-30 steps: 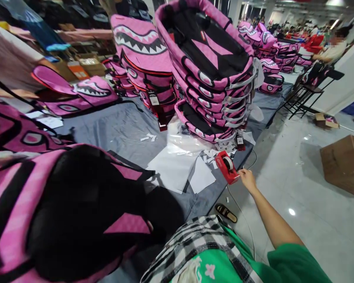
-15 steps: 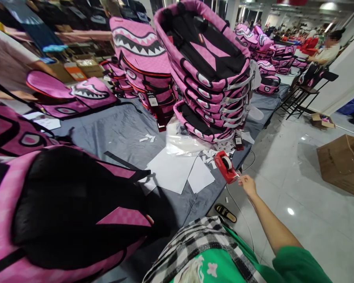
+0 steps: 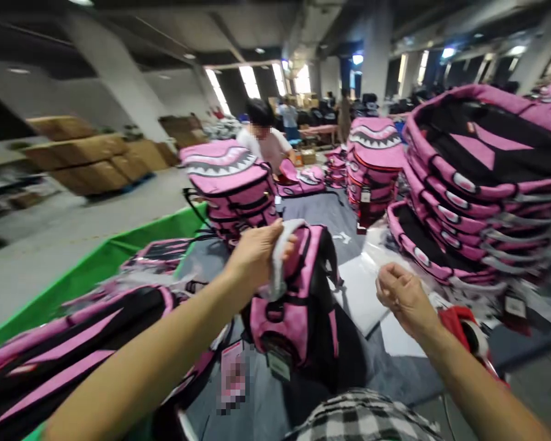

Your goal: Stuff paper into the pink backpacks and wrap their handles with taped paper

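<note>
Pinching a white strip in my left fingers just beside the upright pink backpack, which stands below and rightward of them, while my right fingers curl shut, seemingly empty.

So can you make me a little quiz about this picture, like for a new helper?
1. Which hand holds the white strip against the pink backpack?
2. True or false: the red tape dispenser is nearer the right hand than the other hand.
3. What colour is the wall of the bin of backpacks on the left side of the view?

Key: 1. The left hand. 2. True. 3. Green.
</note>
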`<state>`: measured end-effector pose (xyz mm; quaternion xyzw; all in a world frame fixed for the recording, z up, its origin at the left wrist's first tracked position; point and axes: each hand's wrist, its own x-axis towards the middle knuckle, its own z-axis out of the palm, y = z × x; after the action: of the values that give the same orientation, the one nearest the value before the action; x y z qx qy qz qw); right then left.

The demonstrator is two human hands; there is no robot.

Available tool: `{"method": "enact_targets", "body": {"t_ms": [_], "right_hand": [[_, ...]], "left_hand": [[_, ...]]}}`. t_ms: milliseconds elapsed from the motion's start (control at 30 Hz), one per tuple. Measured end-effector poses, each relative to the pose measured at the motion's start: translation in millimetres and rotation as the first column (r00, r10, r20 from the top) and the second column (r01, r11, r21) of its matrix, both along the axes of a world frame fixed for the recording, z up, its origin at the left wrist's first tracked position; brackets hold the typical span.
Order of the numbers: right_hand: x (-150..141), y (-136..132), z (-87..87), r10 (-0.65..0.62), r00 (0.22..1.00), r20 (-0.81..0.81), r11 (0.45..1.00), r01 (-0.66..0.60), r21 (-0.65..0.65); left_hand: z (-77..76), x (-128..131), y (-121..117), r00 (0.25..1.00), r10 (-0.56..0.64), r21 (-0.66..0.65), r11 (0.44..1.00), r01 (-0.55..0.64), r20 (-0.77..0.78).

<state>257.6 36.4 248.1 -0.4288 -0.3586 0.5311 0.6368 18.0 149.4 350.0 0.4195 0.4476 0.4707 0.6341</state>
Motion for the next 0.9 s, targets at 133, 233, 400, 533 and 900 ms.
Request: {"method": "enact_targets", "body": {"t_ms": [133,233,400,533,900], "right_hand": [[-40.9,45.8,86.3,0.21,0.957,0.2,0.921,-0.262,0.289],[-60.6,74.0,101.5,0.27,0.919,0.287,0.901,-0.347,0.261],[-71.0,96.6,91.3,0.307,0.88,0.363,0.908,-0.385,0.164],[-72.2,96.1,88.0,0.341,0.859,0.381,0.9,-0.416,0.131],[-62.3,97.5,83.8,0.419,0.811,0.408,0.879,-0.475,0.042]], "left_hand": [[9.8,13.6,-11.7,0.997,0.061,0.02,0.998,-0.062,0.043],[11.7,24.3,-20.0,0.998,0.053,0.052,0.997,-0.055,0.038],[12.0,23.5,-27.0,0.999,0.021,0.079,0.997,-0.023,0.035],[8.3,20.3,-27.9,0.999,-0.018,0.119,0.993,0.014,0.033],[12.7,18.6,-31.9,0.997,-0.076,0.069,0.995,0.075,0.017]]}}
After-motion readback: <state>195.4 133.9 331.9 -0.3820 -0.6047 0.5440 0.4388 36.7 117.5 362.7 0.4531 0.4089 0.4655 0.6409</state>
